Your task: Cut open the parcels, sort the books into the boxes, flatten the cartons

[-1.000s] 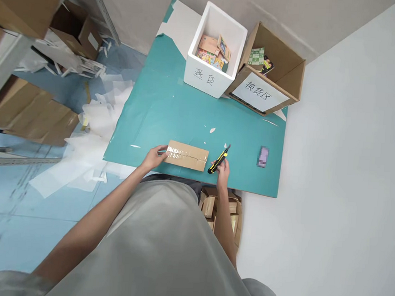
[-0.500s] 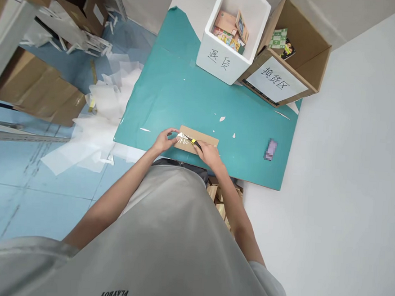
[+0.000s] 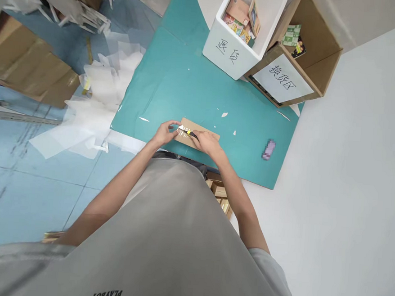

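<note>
A small flat brown cardboard box (image 3: 197, 125) lies near the front edge of the teal-covered table (image 3: 174, 88). Shiny clear tape covers its left part. At that left end, my left hand (image 3: 164, 133) grips the box between thumb and fingers. My right hand (image 3: 207, 142) rests over the right part of the box, closed around a black and yellow utility knife (image 3: 189, 132). The knife points left, its tip over the taped part close to my left fingers. Whether the blade cuts into the tape is too small to tell.
Behind stand a white foam bin (image 3: 230, 60) holding small boxes and an open cardboard carton (image 3: 321, 73) with a few packs. A blurred purplish item (image 3: 268, 150) lies at the right. Paper scraps (image 3: 224, 114) dot the table. White sheets (image 3: 96, 91) litter the floor at left.
The utility knife has shifted slightly left along the taped part and lies flatter, with my right hand further over the box. My left hand keeps its hold. The camera view has tilted a little.
</note>
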Demonstrator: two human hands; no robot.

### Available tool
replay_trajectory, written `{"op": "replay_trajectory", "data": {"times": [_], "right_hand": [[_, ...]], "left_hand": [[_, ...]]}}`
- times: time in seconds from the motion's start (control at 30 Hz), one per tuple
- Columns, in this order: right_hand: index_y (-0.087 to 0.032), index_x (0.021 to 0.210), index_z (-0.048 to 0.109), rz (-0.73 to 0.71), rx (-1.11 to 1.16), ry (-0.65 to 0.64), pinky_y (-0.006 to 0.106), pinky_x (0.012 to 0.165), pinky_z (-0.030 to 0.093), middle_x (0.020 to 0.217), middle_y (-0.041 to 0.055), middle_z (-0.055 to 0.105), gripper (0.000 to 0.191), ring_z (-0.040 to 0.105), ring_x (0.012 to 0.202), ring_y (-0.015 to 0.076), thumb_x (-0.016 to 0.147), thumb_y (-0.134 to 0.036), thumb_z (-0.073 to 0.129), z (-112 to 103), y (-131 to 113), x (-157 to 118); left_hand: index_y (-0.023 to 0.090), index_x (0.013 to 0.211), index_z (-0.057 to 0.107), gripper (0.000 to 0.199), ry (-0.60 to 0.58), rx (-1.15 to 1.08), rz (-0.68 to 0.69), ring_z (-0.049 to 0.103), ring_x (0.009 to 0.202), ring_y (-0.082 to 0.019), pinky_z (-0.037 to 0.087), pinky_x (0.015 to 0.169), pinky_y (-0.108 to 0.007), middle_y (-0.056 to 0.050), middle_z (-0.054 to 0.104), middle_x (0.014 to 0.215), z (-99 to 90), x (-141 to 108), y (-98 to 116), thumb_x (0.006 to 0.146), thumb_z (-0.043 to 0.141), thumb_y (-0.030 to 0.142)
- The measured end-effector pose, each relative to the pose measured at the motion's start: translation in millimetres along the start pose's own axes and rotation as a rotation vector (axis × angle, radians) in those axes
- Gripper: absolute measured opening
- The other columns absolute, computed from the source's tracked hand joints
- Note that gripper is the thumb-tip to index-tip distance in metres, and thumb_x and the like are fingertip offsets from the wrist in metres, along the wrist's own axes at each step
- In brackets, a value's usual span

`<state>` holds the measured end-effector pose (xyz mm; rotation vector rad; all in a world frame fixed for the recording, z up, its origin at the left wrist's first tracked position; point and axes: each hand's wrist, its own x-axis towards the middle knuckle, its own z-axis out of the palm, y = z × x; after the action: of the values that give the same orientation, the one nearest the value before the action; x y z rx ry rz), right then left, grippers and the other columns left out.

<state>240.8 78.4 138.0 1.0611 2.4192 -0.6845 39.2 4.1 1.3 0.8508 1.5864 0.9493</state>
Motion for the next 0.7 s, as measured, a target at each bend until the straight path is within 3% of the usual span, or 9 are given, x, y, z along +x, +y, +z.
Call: {"op": "replay_trajectory", "data": {"times": [0.2,0.37,0.53,0.7], "right_hand": [[-0.016,0.143,0.063,0.046,-0.145,-0.045,0.039,0.097,0.052,0.125,0.0182,0.078,0.042,0.073,0.117,0.0320,0.115,-0.037,0.040,-8.9,-13.6,2.4],[-0.014,0.134,0.071,0.096,-0.225,-0.078,0.041,0.099,0.054,0.125,0.0211,0.077,0.038,0.073,0.118,0.0318,0.112,-0.024,0.042,-16.5,-16.2,1.7],[-0.014,0.125,0.077,0.231,-0.289,-0.139,0.038,0.093,0.055,0.122,0.0221,0.078,0.039,0.075,0.115,0.0312,0.109,-0.015,0.042,-19.0,18.4,-32.9],[-0.020,0.134,0.074,0.361,-0.305,-0.218,0.040,0.091,0.054,0.120,0.0216,0.078,0.037,0.075,0.115,0.0348,0.112,-0.035,0.048,-13.2,59.7,-78.2]], "left_hand": [[0.020,0.121,0.077,0.049,0.010,0.007,-0.007,0.067,0.127,-0.038,0.059,0.099,-0.043,-0.011,0.076,0.125,1.0,-0.7,-0.3,0.075,0.079,0.036],[0.019,0.123,0.077,0.048,0.032,0.028,-0.012,0.069,0.124,-0.036,0.060,0.096,-0.041,-0.012,0.076,0.126,1.7,-3.3,3.9,0.078,0.076,0.033],[0.019,0.121,0.079,0.045,0.052,0.049,-0.007,0.072,0.116,-0.033,0.060,0.088,-0.035,-0.010,0.077,0.122,2.5,-4.3,4.7,0.078,0.074,0.032],[0.020,0.117,0.081,0.043,0.061,0.041,0.010,0.074,0.105,-0.027,0.059,0.081,-0.031,-0.009,0.077,0.126,6.8,-5.1,5.7,0.076,0.072,0.031]]}}
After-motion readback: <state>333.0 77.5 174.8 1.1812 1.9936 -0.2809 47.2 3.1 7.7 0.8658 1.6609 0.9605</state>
